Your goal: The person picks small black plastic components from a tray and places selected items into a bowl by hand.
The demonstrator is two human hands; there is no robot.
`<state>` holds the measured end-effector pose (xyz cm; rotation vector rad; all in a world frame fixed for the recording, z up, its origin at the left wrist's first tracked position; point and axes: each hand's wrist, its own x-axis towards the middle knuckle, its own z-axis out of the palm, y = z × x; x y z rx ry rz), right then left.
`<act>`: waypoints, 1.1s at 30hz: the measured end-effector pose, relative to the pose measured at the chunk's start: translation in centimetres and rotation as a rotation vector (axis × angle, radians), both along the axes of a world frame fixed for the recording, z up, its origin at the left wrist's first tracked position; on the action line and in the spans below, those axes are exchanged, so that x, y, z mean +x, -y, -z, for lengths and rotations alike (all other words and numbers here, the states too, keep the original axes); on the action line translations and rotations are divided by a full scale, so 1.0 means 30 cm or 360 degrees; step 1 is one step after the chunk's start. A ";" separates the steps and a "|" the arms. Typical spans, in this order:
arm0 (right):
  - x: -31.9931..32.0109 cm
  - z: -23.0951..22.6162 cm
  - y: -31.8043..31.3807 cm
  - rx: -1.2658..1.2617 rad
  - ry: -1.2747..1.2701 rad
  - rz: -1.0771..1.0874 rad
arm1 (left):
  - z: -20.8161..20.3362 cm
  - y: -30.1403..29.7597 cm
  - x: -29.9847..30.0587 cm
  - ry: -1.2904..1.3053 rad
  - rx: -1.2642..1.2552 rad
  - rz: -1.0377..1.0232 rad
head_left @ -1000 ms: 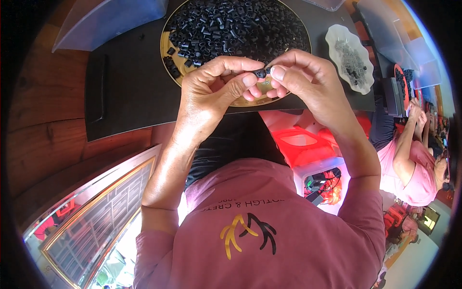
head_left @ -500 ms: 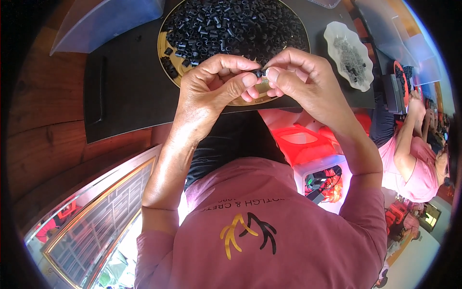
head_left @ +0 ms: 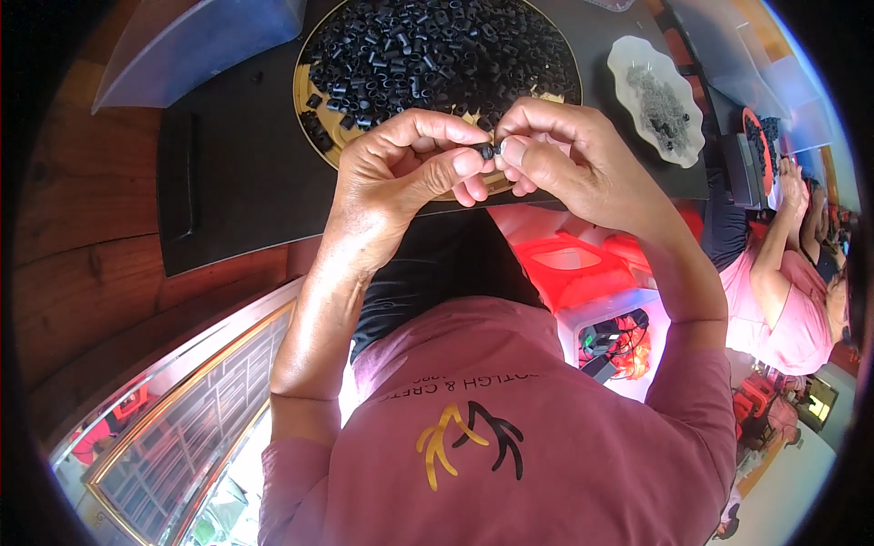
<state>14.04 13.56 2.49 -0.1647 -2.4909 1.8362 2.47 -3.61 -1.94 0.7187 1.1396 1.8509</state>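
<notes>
My left hand (head_left: 401, 168) and my right hand (head_left: 555, 155) meet fingertip to fingertip over the near rim of a round gold tray (head_left: 314, 114). Together they pinch one small black tubular part (head_left: 488, 150). A heap of several like black parts (head_left: 437, 50) fills the tray just beyond my fingers. The tray rests on a black mat (head_left: 246, 182).
A white scalloped dish (head_left: 628, 59) with small grey bits sits right of the tray. A clear plastic box (head_left: 196, 41) stands at the back left. Brown wood (head_left: 82, 246) lies to the left. A red container (head_left: 569, 264) is below; another person in pink (head_left: 792, 291) sits at right.
Both hands have stayed together over the tray's near rim with the small black part between them; only slight finger shifts show.
</notes>
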 end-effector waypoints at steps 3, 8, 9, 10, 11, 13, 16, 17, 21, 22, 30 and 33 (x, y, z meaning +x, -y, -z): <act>0.004 -0.005 0.002 -0.0038 0.0002 0.0027 | 0.000 -0.004 -0.002 0.0035 0.0026 0.0003; 0.008 -0.001 -0.002 -0.0045 0.0007 0.0007 | -0.008 -0.006 0.002 0.0047 -0.0049 0.0002; 0.008 -0.001 -0.002 -0.0045 0.0007 0.0010 | -0.007 -0.006 0.002 0.0055 -0.0044 0.0009; 0.007 -0.001 -0.002 -0.0030 0.0029 0.0010 | -0.009 -0.007 0.003 0.0055 -0.0044 0.0011; 0.006 -0.002 -0.002 -0.0015 0.0049 0.0009 | -0.012 -0.006 0.005 0.0040 -0.0058 0.0003; 0.005 -0.002 -0.004 0.0019 0.0000 -0.0006 | -0.013 -0.006 0.006 0.0024 -0.0071 -0.0003; 0.003 -0.009 -0.008 0.0085 -0.0001 -0.0024 | -0.005 -0.008 0.008 -0.0012 -0.0063 0.0002; 0.002 -0.012 -0.008 0.0118 0.0047 -0.0029 | -0.005 -0.008 0.012 -0.0041 -0.0063 -0.0010; 0.003 -0.013 0.009 0.0234 0.0092 -0.0014 | -0.004 -0.011 0.022 -0.0153 -0.0075 -0.0082; 0.004 -0.006 0.011 0.0303 0.0030 -0.0009 | -0.008 -0.012 0.026 -0.0154 -0.0075 -0.0081; -0.014 -0.072 -0.043 -0.0057 0.0540 -0.0196 | -0.021 -0.002 0.022 -0.0309 -0.0119 -0.0008; -0.011 -0.066 -0.054 0.0087 0.0477 -0.0264 | -0.016 -0.005 0.018 -0.0310 -0.0128 0.0029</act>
